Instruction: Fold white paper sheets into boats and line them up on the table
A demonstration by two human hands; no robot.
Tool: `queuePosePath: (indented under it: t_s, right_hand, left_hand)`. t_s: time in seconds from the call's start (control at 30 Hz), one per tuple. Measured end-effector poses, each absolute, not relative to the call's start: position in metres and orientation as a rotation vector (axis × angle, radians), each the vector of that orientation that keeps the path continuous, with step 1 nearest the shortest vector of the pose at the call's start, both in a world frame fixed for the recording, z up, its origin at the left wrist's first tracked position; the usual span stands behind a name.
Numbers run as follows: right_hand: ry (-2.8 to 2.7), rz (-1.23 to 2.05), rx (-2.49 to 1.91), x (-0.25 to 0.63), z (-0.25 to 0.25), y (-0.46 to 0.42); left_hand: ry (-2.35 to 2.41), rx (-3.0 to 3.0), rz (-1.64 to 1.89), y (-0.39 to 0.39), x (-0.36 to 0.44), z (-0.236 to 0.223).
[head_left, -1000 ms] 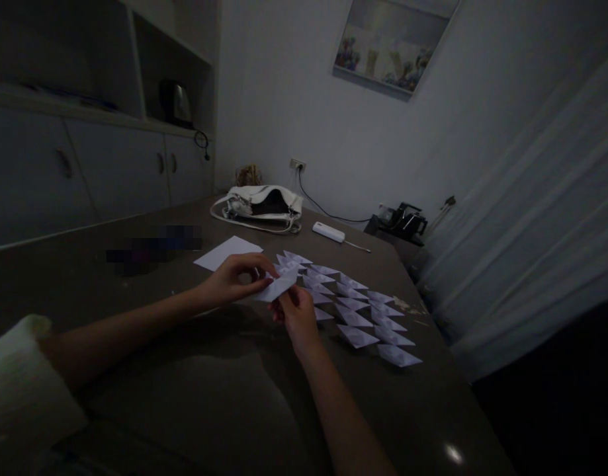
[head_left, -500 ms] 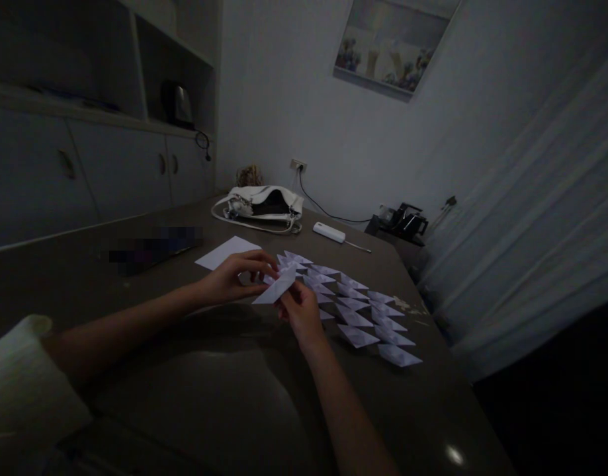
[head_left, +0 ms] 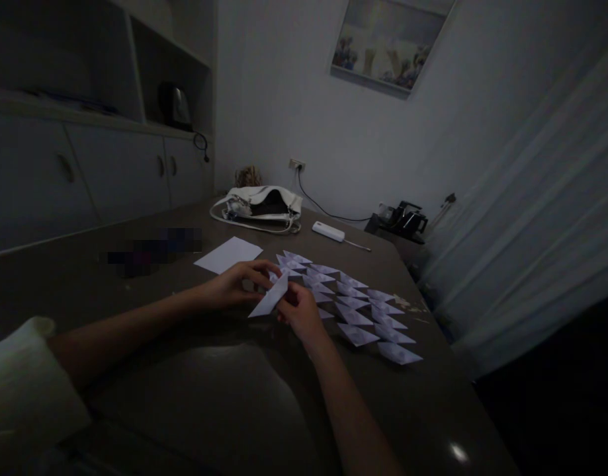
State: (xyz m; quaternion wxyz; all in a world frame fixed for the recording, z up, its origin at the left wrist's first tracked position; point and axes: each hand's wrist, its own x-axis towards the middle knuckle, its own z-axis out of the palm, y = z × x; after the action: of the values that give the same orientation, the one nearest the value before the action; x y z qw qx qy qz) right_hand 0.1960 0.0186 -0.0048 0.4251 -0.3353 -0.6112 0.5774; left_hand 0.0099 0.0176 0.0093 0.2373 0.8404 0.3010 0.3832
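A folded white paper boat (head_left: 270, 297), pointed at its ends, is held tilted above the table between both hands. My left hand (head_left: 239, 284) grips it from the left, fingers bent over its far side. From the right, my right hand (head_left: 300, 309) pinches it, some fingertips hidden behind the paper. Just right of my hands stand several finished-looking paper boats (head_left: 354, 314) in slanting rows. Behind my left hand lies flat white paper (head_left: 228, 253), its near corner partly covered by the hand.
A white handbag (head_left: 264, 206) lies open at the back of the dark table (head_left: 224, 396). Right of it are a white power bank (head_left: 328, 231) with a short cable and, near the right edge, small pale scraps (head_left: 407, 304). A blurred-out patch (head_left: 155, 251) covers something at left.
The held paper boat has dropped slightly toward me and turned steeper. My left hand has shifted a little, showing more of the flat paper. The rows of boats are unchanged.
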Motion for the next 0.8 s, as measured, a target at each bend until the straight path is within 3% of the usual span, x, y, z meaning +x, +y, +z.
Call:
queuePosePath:
  t_s: [0.57,0.8]
  right_hand:
    - [-1.558,1.369,-0.849,0.1959,-0.0081,0.0202]
    - [-1.646,0.900,-0.974,0.1982,-0.0055,0.0183]
  left_hand:
    - [0.790,2.274,1.044,0.0141,0.0135,0.0167]
    - [0.843,2.110,1.172,0.0126,0.0169,0.0184]
